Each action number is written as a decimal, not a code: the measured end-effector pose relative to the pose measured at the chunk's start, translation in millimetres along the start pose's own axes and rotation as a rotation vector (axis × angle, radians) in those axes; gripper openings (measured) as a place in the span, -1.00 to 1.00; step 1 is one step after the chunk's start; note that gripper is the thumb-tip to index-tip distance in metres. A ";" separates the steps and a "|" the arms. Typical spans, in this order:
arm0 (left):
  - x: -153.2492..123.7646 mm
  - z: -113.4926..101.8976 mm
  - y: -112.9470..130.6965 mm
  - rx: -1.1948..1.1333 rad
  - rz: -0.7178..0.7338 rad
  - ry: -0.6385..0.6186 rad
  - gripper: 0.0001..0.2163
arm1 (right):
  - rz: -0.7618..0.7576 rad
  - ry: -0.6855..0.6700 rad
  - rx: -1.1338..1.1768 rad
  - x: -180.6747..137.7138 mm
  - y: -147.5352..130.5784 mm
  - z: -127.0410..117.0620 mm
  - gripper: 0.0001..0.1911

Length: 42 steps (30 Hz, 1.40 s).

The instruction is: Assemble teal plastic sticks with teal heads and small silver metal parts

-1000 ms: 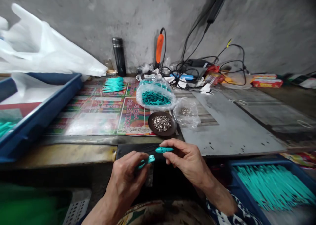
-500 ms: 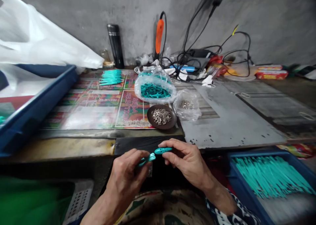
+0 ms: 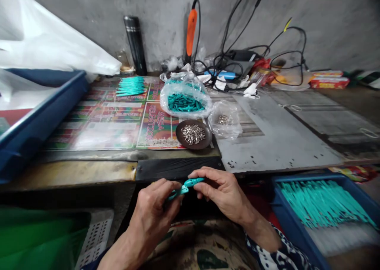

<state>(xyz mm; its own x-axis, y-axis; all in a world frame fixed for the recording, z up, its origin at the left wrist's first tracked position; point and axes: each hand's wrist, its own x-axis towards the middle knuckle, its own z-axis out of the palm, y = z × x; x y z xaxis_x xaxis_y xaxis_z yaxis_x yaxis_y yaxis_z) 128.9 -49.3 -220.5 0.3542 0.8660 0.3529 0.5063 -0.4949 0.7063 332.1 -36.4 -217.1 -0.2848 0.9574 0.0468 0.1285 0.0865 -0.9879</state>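
My left hand (image 3: pixel 152 210) pinches a slim teal plastic piece (image 3: pixel 177 193) between thumb and fingers. My right hand (image 3: pixel 223 195) holds a shorter, rounded teal plastic piece (image 3: pixel 194 182) by its end. The two pieces meet just above the dark edge of the bench, and my fingers hide part of each. Beyond my hands, a dark round dish (image 3: pixel 204 139) holds a heap of small silver metal parts. Next to it lie a transparent bag of teal pieces (image 3: pixel 185 100) and a small bag of silver parts (image 3: pixel 225 120).
A blue tray of long teal strips (image 3: pixel 322 201) sits low at my right, and another blue tray (image 3: pixel 38 116) sits at the left. Teal pieces lie in a row on a printed poster (image 3: pixel 109 129). Cables, a black flask (image 3: pixel 135 44) and an orange tool (image 3: pixel 191 31) stand by the wall.
The two teal pieces have come together from slightly apart. My hands have moved closer, and the whole view has tilted so the bench sits higher in the picture.
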 end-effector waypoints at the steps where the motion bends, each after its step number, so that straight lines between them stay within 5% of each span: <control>1: -0.1 0.0 0.8 0.012 0.011 -0.003 -0.91 | 0.006 -0.023 0.007 -0.5 1.0 0.2 -0.83; 10: -11.4 7.6 -0.4 0.012 0.025 -0.032 -0.91 | 0.046 -0.143 0.073 -8.3 13.8 5.2 -0.82; 16: -22.2 15.1 -6.6 0.006 0.041 -0.014 -0.93 | -0.180 -0.097 -0.159 -15.4 18.0 6.2 -0.79; 26: -31.8 19.9 -9.1 0.042 0.038 -0.018 -0.94 | -0.261 -0.123 -0.247 -23.7 29.9 14.0 -0.82; 42: -37.3 22.1 -5.6 0.116 0.081 -0.037 -0.91 | -0.213 -0.133 -0.247 -31.6 25.0 12.3 -0.77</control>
<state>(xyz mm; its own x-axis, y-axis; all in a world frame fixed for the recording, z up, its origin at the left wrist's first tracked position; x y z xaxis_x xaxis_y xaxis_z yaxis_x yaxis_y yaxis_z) 130.3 -80.4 -251.1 0.4256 0.8205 0.3816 0.5615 -0.5702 0.5997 332.7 -67.9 -245.1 -0.4495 0.8678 0.2120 0.2739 0.3598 -0.8919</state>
